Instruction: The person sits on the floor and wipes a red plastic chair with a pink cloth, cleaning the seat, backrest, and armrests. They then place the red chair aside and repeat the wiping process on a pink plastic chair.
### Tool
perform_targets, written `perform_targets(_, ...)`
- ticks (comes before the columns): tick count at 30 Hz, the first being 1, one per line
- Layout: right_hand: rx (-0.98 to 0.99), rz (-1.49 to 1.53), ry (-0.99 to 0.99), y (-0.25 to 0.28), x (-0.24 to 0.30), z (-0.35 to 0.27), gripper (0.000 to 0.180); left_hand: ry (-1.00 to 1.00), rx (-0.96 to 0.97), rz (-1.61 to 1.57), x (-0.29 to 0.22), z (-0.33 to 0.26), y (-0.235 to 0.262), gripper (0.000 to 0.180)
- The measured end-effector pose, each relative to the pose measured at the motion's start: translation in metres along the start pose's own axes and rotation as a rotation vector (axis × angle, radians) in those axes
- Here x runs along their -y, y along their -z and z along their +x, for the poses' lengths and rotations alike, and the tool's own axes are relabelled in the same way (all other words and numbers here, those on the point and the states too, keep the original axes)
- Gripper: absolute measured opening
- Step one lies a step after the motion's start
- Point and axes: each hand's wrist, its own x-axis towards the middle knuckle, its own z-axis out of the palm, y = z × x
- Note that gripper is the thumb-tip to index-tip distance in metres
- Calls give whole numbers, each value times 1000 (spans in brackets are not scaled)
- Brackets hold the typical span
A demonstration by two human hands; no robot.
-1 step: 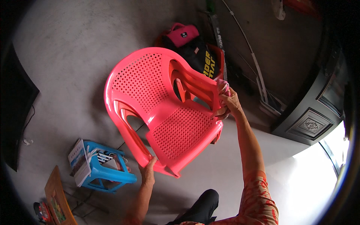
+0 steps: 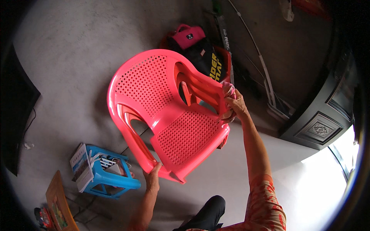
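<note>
A pink plastic armchair with a hole-patterned seat and back takes up the middle of the view, turned at an angle. My left hand is closed around the front end of its left armrest, the fingers partly hidden under the edge. At the right armrest's front, my right hand grips a crumpled pink and white cloth and presses it against the plastic. Part of the cloth hangs below the fingers.
Left of the chair stands a blue plastic stool holding papers and small items. Behind the chair are a pink bag and a black bag. A dark panelled door is at right, a wooden board at lower left.
Almost nothing differs. The chair has shifted very slightly, and my right hand with the cloth has moved a touch along the armrest.
</note>
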Motion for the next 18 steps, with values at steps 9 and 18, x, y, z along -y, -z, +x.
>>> perform_targets(9,-52,15,54,-11,-8,20,28,-26,-2,-35,0,10,4,39)
perform_targets(18,-134,-26,-21,-25,42,-18,32,-30,63,82,-31,18,39,57)
